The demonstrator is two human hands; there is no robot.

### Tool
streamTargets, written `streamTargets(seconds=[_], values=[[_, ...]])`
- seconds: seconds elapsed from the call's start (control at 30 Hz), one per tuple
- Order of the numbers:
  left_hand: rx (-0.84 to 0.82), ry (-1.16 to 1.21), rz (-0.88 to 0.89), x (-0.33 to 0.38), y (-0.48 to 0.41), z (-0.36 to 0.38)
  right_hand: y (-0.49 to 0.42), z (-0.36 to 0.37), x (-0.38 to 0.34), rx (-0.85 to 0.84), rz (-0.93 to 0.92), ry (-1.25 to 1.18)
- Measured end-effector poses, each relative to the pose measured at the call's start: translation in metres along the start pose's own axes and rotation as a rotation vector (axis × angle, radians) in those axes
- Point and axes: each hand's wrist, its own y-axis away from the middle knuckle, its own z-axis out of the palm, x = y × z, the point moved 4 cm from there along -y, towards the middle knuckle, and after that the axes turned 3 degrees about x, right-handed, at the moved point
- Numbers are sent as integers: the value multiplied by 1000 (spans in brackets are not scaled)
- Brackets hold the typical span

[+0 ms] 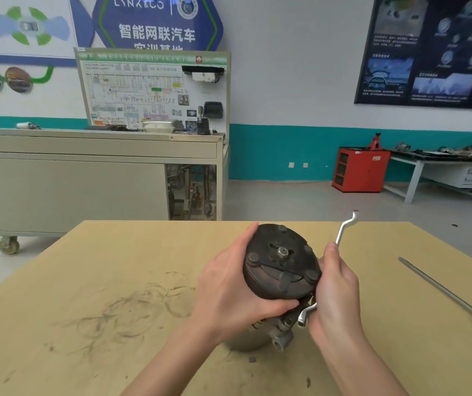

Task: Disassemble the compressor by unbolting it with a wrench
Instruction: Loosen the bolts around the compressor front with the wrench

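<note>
The compressor (279,270) stands tilted on the wooden table (114,281), its dark round clutch plate with a centre nut facing up towards me. My left hand (229,292) grips the left side of the pulley, fingers curled round its rim. My right hand (335,295) holds a silver offset ring wrench (343,230) by its shaft. The upper end of the wrench sticks up past the table's far edge. Its lower ring end sits beside the fittings on the compressor's lower right body.
A long screwdriver (443,292) with an orange handle lies on the table at the right. Dark scuff marks cover the table's left middle. Beyond the table stand a wheeled training bench (97,178), a red cabinet (359,170) and a workbench at the back right.
</note>
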Motion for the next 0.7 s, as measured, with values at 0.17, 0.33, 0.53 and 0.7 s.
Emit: streamTargets(seconds=[0.17, 0.33, 0.53, 0.7], values=[[0, 67, -10, 3, 8, -19, 18, 0, -9, -87, 18, -39], [-94, 293, -76, -13, -6, -34, 18, 14, -11, -217, 17, 37], [-157, 438, -183, -38, -21, -40, 10, 32, -7, -323, 12, 175], [-134, 495, -259, -54, -27, -41, -5, 46, -10, -407, 59, 313]])
